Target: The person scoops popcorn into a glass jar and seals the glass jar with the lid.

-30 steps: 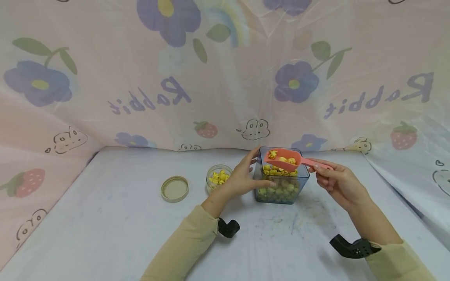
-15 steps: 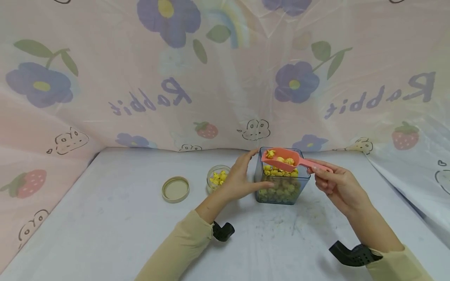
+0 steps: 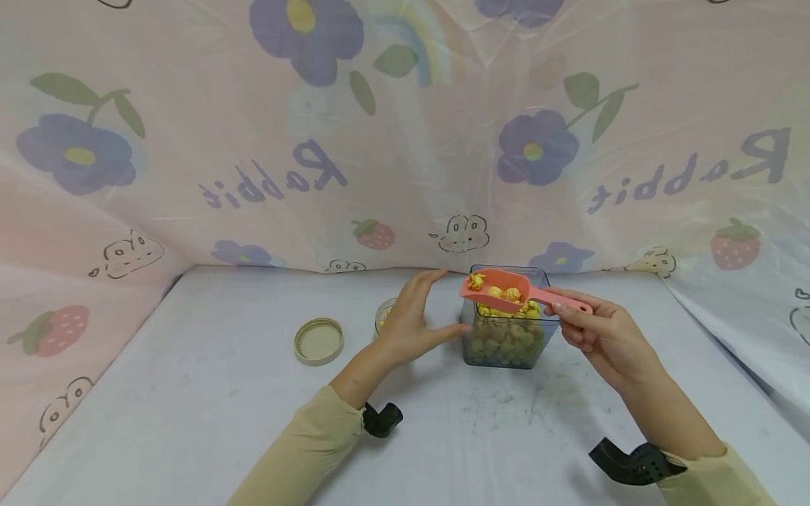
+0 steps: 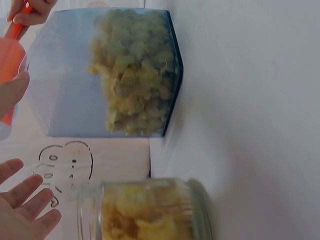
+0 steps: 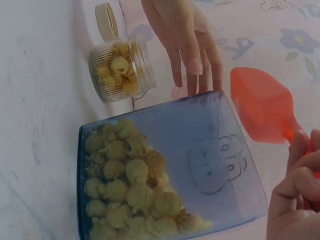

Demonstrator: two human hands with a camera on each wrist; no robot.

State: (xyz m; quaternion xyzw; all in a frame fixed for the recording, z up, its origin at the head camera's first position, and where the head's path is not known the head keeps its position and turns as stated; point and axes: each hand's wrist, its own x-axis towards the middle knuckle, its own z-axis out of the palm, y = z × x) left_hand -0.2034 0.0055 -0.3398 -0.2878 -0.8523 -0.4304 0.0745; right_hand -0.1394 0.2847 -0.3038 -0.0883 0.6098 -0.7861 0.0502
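Observation:
My right hand (image 3: 601,337) grips the handle of a coral-red scoop (image 3: 500,294) that carries a few pieces of yellow popcorn. The scoop is held over the left part of a clear bluish square container (image 3: 506,344), which is partly filled with popcorn (image 5: 135,185). To the left of that container, my left hand (image 3: 405,327) is spread with thumb and fingers apart, holding nothing. Behind it a small glass jar (image 5: 120,70) with popcorn inside is mostly hidden in the head view. The jar (image 4: 145,210) also shows below the container in the left wrist view.
A round beige lid (image 3: 319,342) lies on the white tabletop (image 3: 209,393), left of the jar. A patterned pink curtain (image 3: 418,161) stands behind the table and along its left side. Dark wrist cameras (image 3: 635,464) are strapped to both forearms.
My left hand has drawn away from the container to the left and now covers more of the jar. The loaded scoop has shifted slightly left, still above the container.

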